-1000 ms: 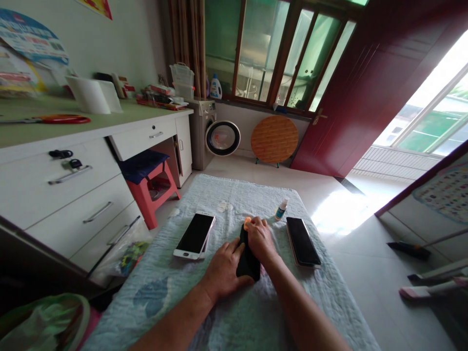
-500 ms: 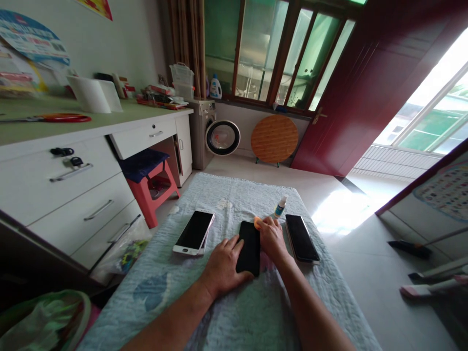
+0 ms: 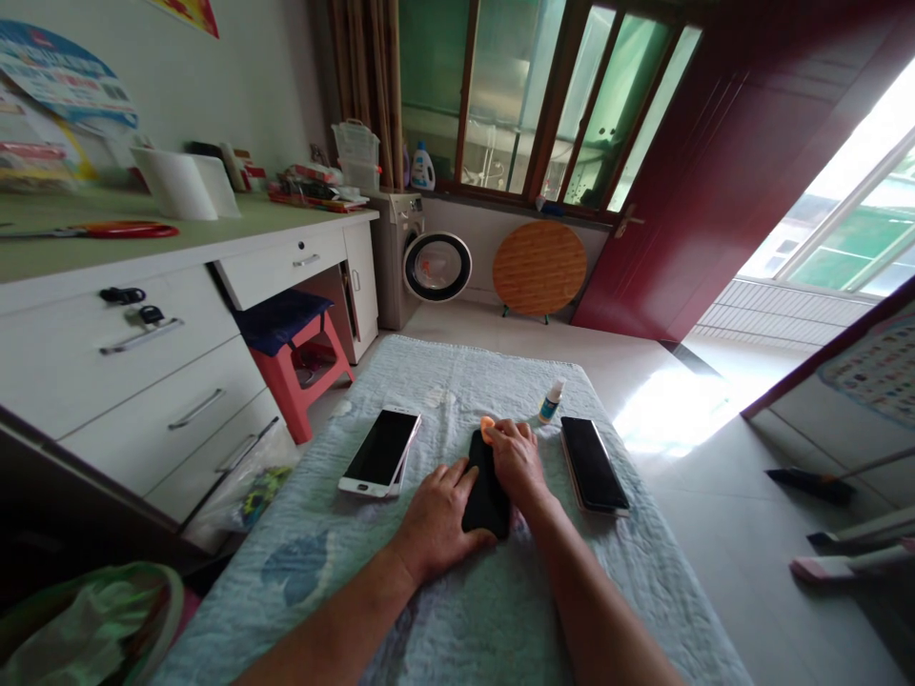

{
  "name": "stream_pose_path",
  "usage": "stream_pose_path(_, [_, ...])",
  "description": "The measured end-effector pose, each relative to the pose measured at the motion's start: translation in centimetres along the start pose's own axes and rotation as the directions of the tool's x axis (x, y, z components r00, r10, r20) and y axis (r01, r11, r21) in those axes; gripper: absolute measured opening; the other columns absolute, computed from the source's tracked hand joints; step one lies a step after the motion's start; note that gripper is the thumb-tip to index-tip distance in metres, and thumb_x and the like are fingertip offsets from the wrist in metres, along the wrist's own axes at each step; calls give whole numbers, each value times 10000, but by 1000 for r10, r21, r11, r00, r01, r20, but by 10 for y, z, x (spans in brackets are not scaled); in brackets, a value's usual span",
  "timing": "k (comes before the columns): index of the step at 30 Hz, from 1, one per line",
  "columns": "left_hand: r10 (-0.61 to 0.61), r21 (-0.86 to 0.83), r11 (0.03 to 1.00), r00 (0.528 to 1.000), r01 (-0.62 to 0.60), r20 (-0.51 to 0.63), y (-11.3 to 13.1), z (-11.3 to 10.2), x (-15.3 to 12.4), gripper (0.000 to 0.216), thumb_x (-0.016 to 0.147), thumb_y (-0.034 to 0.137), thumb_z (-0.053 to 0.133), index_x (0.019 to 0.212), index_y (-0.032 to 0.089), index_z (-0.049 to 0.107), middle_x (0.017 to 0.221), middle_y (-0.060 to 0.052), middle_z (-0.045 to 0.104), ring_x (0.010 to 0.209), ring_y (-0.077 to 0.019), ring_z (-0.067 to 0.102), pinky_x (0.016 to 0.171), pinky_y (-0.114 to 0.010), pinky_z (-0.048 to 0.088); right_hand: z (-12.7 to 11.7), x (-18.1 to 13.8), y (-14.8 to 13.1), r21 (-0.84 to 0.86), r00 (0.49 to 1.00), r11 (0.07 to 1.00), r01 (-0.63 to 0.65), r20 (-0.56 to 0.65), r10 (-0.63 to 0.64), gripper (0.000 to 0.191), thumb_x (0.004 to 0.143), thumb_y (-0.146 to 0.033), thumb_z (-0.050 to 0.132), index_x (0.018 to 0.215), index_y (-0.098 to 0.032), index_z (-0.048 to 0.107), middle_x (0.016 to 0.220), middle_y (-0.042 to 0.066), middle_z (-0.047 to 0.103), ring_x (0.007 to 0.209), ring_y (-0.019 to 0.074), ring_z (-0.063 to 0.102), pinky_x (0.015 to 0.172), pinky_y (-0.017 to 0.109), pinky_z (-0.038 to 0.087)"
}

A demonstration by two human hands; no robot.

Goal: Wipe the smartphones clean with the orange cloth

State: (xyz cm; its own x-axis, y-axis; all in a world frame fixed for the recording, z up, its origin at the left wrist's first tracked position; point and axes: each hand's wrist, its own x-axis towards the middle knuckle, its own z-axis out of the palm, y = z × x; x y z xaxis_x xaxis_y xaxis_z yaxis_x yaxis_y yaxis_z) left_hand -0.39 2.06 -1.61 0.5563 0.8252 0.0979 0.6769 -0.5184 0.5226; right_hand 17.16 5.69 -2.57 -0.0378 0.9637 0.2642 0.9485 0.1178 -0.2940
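A black phone [image 3: 484, 491] lies flat in the middle of a pale blue quilted cloth [image 3: 457, 591]. My left hand [image 3: 436, 519] rests on the phone's left edge with its fingers laid over it, pinning it down. My right hand [image 3: 516, 462] is on the phone's top right part, fingers pressed on a small orange pad [image 3: 487, 426] at the phone's far end. A white-framed phone [image 3: 381, 451] lies to the left. Another dark phone [image 3: 593, 464] lies to the right, with a small spray bottle [image 3: 551, 400] just beyond it.
A white desk with drawers [image 3: 164, 343] runs along the left, keys [image 3: 132, 307] hanging in one drawer. A red stool [image 3: 296, 357] stands under it. A washing machine [image 3: 421, 262] and a round wooden tabletop [image 3: 538, 269] are by the far wall. Brooms [image 3: 829, 486] lie on the floor at right.
My right hand with the orange pad slid right off the phone's top, then back left onto its far end. My left hand has kept still on the phone.
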Motion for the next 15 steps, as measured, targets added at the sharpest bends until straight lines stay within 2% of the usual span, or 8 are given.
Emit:
stream_pose_path(5, [7,13,1000,1000,-7,-1,1,0,0,823,620,537,784,1318,177,541,1391,-155,522,1246,-382,489,1089,-505,364,1,3,-9,16,997,998,68,28,-68,227,945,-219,512,1062,-326,675,1099,5,629,975,208,452,768,307,299])
stream_pose_path(9, [1,-26,1000,999,-2,-46,1,4,0,804,629,514,786,1301,172,508,1308,-155,563,1228,-377,502,1077,-524,370,-6,-2,-14,49,990,990,131,54,-134,216,946,-217,519,1001,-318,702,1040,5,649,947,198,465,769,300,312])
stream_pose_path(12, [6,-98,995,994,-17,-111,-2,10,-1,919,612,496,802,1375,197,386,1329,-147,524,1251,-367,487,1062,-533,385,-18,-11,-15,118,976,975,186,90,-197,249,940,-188,515,957,-311,730,983,7,654,923,179,487,804,293,335])
stream_pose_path(15, [34,-150,987,989,-56,-145,-7,13,-1,1145,576,489,827,1476,190,186,1449,-190,396,1347,-388,382,1091,-555,349,-33,-19,-14,245,939,940,236,192,-286,289,887,-112,534,903,-297,756,945,-4,654,897,150,521,830,271,359])
